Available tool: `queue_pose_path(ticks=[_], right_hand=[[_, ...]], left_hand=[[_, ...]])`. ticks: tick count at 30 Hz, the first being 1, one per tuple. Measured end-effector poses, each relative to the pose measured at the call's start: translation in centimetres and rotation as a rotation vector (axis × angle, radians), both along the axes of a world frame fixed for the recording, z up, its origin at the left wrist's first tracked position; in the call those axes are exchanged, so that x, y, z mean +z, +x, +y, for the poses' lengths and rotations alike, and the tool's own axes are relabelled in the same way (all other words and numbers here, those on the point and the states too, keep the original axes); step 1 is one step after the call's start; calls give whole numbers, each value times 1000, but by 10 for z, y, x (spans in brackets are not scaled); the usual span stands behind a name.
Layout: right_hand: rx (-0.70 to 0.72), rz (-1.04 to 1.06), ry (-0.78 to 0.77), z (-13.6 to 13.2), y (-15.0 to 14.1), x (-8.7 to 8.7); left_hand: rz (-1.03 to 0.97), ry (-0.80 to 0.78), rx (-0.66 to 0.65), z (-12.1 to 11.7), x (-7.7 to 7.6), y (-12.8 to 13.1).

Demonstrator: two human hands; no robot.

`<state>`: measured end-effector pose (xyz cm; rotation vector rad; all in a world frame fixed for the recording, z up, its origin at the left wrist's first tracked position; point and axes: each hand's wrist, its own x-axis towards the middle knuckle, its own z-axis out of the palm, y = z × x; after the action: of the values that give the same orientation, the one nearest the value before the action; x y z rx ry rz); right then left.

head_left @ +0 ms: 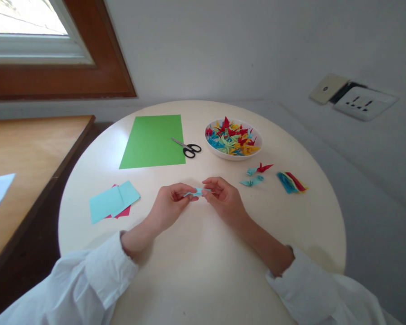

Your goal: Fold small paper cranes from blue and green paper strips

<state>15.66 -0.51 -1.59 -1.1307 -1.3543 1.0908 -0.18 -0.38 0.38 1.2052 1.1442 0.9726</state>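
Head view. A small light-blue paper piece (199, 192) is on the near side of the white bowl (232, 157) and to its left. The left hand (169, 201) pinches one end between thumb and fingers; the right hand (227, 199) pinches the other. Progress, as judged here: the piece appears partly folded, a narrow form showing no bird shape. Completed work seems plentiful: many paper birds (232, 139) fill the bowl, while a red bird (264, 168) and two light-blue folded shapes (253, 181) lie near it, on its near right side. A bundle of folded strips (287, 184) lies farther right of the bowl. Left of the bowl, scissors (186, 147) rest partly on a green sheet (152, 142), apparently uncut; nearer and farther left lie flat light-blue sheets (104, 204) over pink paper (124, 212). Orientation: the piece's long axis runs roughly left to right, each end pointing into one hand; fingers hide its tips.
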Motion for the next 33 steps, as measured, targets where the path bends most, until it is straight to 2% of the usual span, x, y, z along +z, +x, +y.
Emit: queue_pose_path(ticks=[4,10,24,33], right_hand=[[-32,-47,39,2,1,-2],[-32,-41,3,2,2,0],[92,84,-55,-6,-5,3],[145,30,-33,-10,-7,3]], left_hand=[[-35,-11,-3,-1,-1,0],[-177,-45,-10,-1,2,3],[-271,-63,-3,2,-1,0],[-368,-126,-21,1,2,3]])
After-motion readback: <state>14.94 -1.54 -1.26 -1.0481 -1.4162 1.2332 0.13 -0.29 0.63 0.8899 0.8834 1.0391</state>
